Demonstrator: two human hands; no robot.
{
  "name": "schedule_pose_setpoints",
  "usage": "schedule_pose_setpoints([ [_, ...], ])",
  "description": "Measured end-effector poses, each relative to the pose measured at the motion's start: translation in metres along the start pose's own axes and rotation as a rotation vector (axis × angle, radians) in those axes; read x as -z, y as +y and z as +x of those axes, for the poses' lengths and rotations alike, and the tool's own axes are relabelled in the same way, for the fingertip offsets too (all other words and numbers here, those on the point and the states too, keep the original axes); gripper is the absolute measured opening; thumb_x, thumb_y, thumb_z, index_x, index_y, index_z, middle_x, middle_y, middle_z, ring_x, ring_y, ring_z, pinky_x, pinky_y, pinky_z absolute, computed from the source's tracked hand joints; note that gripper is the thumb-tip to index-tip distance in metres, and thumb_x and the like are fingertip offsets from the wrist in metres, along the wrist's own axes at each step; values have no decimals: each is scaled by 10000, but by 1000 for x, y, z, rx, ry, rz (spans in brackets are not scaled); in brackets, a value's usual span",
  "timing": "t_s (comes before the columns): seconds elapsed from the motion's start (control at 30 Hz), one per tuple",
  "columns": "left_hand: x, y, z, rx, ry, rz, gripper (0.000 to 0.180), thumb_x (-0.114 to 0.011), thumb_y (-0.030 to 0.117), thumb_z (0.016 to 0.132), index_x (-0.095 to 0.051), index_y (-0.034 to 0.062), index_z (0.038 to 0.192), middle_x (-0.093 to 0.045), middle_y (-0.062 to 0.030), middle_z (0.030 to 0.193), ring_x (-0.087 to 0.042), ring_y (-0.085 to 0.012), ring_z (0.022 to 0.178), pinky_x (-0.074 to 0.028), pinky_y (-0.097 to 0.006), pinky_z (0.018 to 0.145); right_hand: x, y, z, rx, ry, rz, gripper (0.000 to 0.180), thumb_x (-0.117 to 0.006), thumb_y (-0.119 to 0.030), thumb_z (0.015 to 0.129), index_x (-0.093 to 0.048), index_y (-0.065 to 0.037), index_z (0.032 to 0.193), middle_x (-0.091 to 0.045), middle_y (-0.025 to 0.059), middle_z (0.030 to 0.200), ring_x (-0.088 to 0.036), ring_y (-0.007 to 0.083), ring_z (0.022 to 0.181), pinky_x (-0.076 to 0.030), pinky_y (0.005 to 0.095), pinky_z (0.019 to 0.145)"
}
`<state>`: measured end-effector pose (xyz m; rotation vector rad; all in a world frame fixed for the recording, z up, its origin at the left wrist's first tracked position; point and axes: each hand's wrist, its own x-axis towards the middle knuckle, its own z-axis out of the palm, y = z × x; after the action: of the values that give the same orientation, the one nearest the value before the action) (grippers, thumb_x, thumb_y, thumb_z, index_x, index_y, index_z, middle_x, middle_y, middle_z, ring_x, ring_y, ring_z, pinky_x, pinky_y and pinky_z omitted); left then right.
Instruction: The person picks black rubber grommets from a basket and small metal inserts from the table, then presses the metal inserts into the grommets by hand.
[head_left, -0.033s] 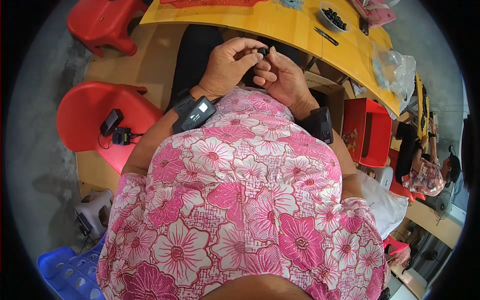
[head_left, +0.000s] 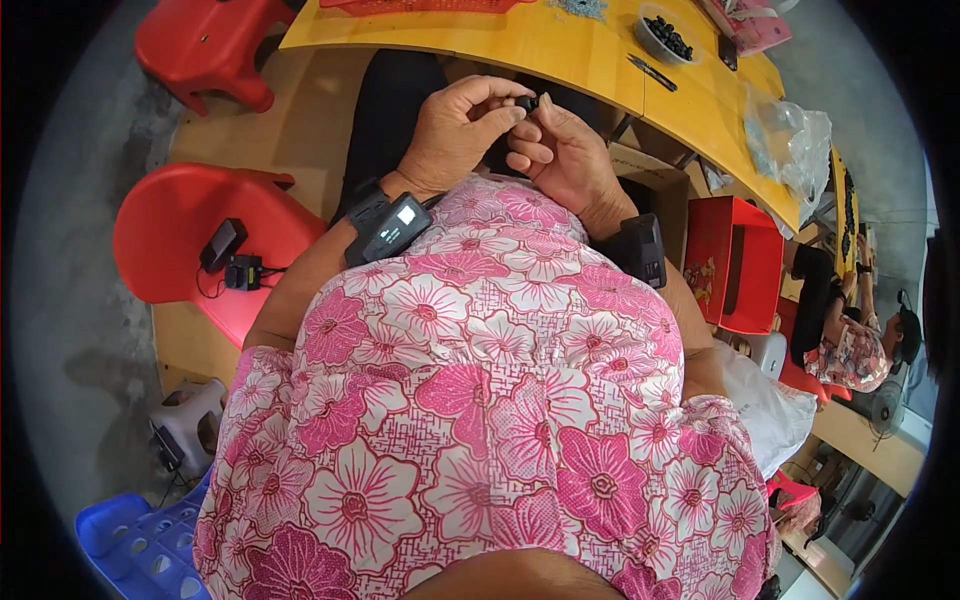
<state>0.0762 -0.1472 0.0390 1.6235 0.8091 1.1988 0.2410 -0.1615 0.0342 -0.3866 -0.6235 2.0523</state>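
A small black piece [head_left: 527, 103] is pinched at the fingertips, above my lap and just short of the table edge. My left hand [head_left: 455, 135] grips it between thumb and forefinger. From the other side, the thumb and forefinger of my right hand [head_left: 570, 150] close on the same piece, while its other fingers curl loosely. Fingers cover part of the piece, and it is too small to tell its exact kind. On the yellow table [head_left: 590, 60], a clear bowl [head_left: 645, 40] holds several small black pieces [head_left: 672, 36]. A slim black tool [head_left: 653, 73] lies close to the bowl.
A red basket [head_left: 430, 5] and small clear bits [head_left: 580, 8] lie at the table's far side. A clear plastic bag [head_left: 800, 150] overhangs its right edge. Below stands a red box [head_left: 735, 265]. Red chairs [head_left: 150, 230] are on my left; another person [head_left: 850, 345] sits far right.
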Motion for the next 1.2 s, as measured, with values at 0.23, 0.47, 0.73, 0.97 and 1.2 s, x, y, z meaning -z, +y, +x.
schedule_pose_setpoints([
  [0.23, -2, 0, 0, 28, 39, -6, 179, -644, 74, 833, -661, 25, 1005, -623, -25, 884, -599, -79, 768, -490, -207, 675, 3, 1, -1, -26, 34, 39, 247, -480, -290, 963, -537, -51, 982, -455, -3, 738, -345, 83, 563, -394, 283, 608],
  [0.47, 0, -3, 1, -40, 61, 112, 175, -649, 81, 829, -675, 49, 999, -587, -12, 830, -593, -85, 742, -485, -210, 651, 3, 0, -2, -21, 26, 0, 261, -486, -290, 960, -551, -39, 994, -469, 2, 742, -366, 87, 566, -413, 288, 623],
  [0.73, 1, 2, 2, -102, 40, 188, 186, -633, 58, 826, -675, 50, 1006, -554, -16, 786, -588, -96, 718, -478, -211, 621, -3, -3, -2, 40, 48, -182, 241, -489, -259, 952, -552, -28, 982, -482, 7, 753, -395, 91, 593, -426, 294, 631],
  [0.97, 0, 8, -1, 61, -34, 102, 255, -562, 128, 907, -617, 64, 1148, -585, -6, 875, -542, -63, 730, -448, -186, 624, -11, 2, -1, 192, 154, -366, 210, -460, -210, 952, -539, -16, 970, -456, 3, 740, -408, 95, 613, -423, 275, 622],
  [1.2, -2, 10, 1, 173, -208, -80, 395, -510, 265, 951, -501, 24, 1263, -568, -11, 913, -504, -57, 718, -417, -165, 599, -4, 1, -1, 285, 59, -916, 217, -454, -213, 956, -540, -25, 1023, -497, 2, 809, -461, 82, 693, -408, 212, 640],
])
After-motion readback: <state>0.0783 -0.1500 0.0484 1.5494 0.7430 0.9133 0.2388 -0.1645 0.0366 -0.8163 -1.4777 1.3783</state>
